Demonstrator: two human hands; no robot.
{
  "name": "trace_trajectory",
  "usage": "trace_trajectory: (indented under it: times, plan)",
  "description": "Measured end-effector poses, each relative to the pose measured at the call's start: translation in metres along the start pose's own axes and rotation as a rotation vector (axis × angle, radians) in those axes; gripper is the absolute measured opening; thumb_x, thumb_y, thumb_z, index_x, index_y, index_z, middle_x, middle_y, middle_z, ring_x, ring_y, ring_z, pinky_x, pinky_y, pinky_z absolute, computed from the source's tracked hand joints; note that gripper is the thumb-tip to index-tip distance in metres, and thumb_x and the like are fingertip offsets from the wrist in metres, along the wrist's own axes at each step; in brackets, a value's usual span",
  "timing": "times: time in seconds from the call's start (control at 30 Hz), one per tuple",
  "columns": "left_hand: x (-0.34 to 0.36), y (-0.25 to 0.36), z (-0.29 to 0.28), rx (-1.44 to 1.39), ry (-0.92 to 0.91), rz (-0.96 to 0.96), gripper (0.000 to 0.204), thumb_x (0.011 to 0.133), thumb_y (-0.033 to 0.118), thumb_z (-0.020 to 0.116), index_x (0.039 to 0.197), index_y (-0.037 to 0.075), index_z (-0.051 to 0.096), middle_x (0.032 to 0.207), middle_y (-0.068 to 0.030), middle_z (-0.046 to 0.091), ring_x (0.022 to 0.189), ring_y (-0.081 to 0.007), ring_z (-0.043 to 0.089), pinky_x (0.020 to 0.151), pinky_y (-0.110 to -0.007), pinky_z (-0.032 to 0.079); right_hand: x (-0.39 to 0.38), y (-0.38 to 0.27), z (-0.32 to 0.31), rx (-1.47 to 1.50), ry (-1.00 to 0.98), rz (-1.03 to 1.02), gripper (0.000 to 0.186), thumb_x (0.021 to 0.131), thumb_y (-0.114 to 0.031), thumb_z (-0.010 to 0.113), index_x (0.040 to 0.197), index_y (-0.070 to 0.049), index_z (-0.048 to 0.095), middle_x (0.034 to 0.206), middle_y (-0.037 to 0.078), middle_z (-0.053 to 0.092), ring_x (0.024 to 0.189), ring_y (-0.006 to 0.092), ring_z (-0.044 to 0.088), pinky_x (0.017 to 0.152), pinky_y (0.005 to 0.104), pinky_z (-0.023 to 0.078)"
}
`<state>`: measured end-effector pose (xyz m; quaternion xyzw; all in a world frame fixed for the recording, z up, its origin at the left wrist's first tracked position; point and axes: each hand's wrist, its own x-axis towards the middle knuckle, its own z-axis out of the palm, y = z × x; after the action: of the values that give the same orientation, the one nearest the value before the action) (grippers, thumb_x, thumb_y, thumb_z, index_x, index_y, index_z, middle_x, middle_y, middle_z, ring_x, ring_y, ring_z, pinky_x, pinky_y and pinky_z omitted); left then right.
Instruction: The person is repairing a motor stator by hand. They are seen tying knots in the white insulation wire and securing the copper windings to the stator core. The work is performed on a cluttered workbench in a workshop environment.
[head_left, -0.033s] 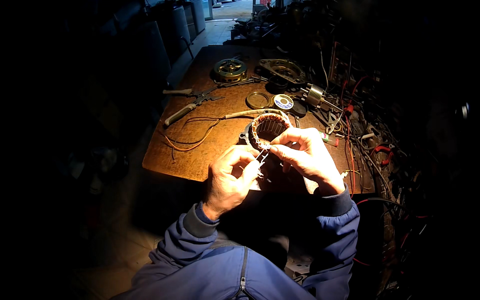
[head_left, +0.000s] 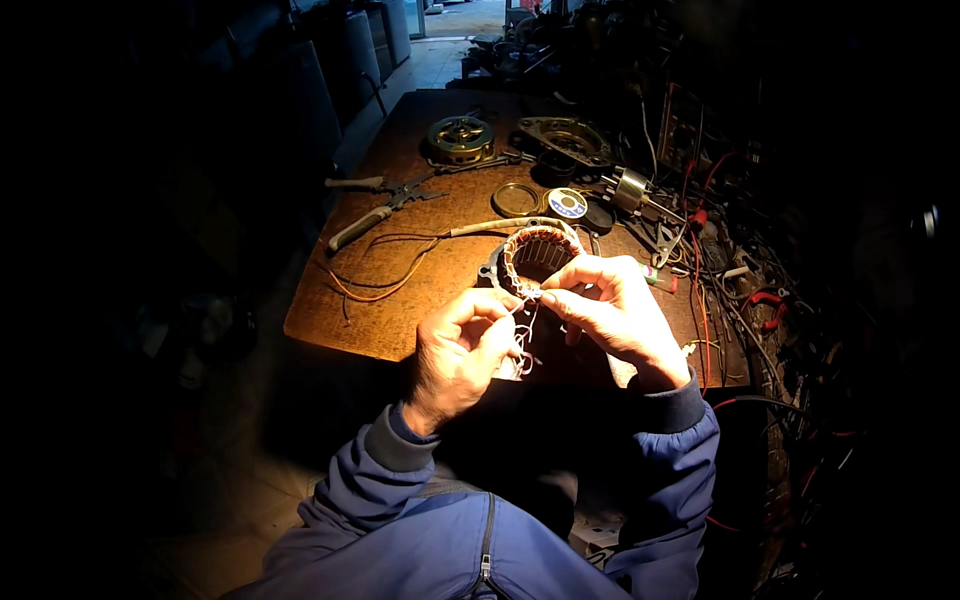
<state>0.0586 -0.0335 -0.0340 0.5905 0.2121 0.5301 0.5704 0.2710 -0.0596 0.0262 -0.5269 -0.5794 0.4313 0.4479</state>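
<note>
A motor stator [head_left: 511, 262], a ring with copper windings laced in white, sits near the table's front edge. My left hand [head_left: 458, 352] pinches white lacing cord [head_left: 522, 340] with thumb and forefinger at the stator's near left rim. Loose loops of the cord dangle below. From the right, my right hand [head_left: 622, 312] closes its thumb and forefinger on the cord at the near rim. The fingers partly hide the exact spot. A pale sleeved lead [head_left: 490, 227] with yellow and dark wires runs left from behind the stator.
Pliers [head_left: 365, 228] with pale handles lie on the wooden table [head_left: 320, 325] at left. Behind the stator are a brass-coloured motor end cover [head_left: 461, 140], a round tin lid [head_left: 516, 200], a labelled disc [head_left: 567, 204] and a rotor [head_left: 631, 188]. Tangled wires [head_left: 735, 300] crowd the right edge.
My left fingers have shifted slightly up and closer to the rim. The loose cord below them hangs differently, in more open loops. My right hand stays nearly still.
</note>
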Motion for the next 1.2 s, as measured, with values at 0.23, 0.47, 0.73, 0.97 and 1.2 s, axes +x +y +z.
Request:
trace_trajectory:
  times: [0.23,0.47,0.73,0.97,1.2]
  plan:
    - [0.013,0.003,-0.012,-0.352,-0.053,-0.286,0.014,0.102,0.003,0.064,0.114,-0.002,0.060,0.085,-0.0061,0.066,0.062,-0.0061,0.058,0.054,-0.020,0.047,0.000,-0.003,0.000,-0.025,0.002,0.025,0.020,0.094,-0.013,0.078,0.099,0.006,0.076,0.085,0.008,0.069,0.057,0.0125,0.066,0.051,0.0267,0.051]
    - [0.011,0.011,-0.004,0.486,0.028,0.036,0.006,0.097,-0.001,0.074,0.102,-0.001,0.072,0.072,0.0058,0.057,0.063,-0.0009,0.049,0.057,-0.021,0.040,0.000,-0.002,0.000,-0.002,0.002,0.013,0.020,0.094,-0.013,0.079,0.099,0.006,0.076,0.087,0.008,0.069,0.058,0.0117,0.065,0.051,0.0266,0.051]
    - [0.009,0.037,-0.003,0.878,-0.013,0.383,0.017,0.085,-0.004,0.076,0.101,0.000,0.075,0.093,-0.0097,0.070,0.077,-0.0182,0.065,0.068,-0.030,0.052,0.000,-0.003,-0.001,-0.014,-0.011,0.022,0.021,0.094,-0.014,0.078,0.100,0.006,0.076,0.087,0.009,0.070,0.057,0.0123,0.065,0.051,0.0269,0.051]
    - [0.010,0.042,0.005,0.930,-0.066,0.488,0.042,0.069,0.018,0.097,0.101,0.003,0.075,0.096,-0.0125,0.070,0.086,-0.0292,0.069,0.076,-0.038,0.056,0.000,0.000,-0.002,-0.010,-0.007,-0.016,0.021,0.094,-0.015,0.078,0.100,0.005,0.077,0.088,0.009,0.071,0.058,0.0126,0.066,0.051,0.0270,0.052]
    - [0.019,0.023,0.016,0.857,-0.004,0.304,0.014,0.082,0.004,0.086,0.092,0.002,0.076,0.085,-0.0104,0.068,0.075,-0.0234,0.070,0.066,-0.035,0.056,0.001,-0.002,-0.001,-0.032,-0.008,0.014,0.021,0.094,-0.014,0.079,0.101,0.005,0.077,0.088,0.010,0.071,0.057,0.0125,0.066,0.051,0.0266,0.052]
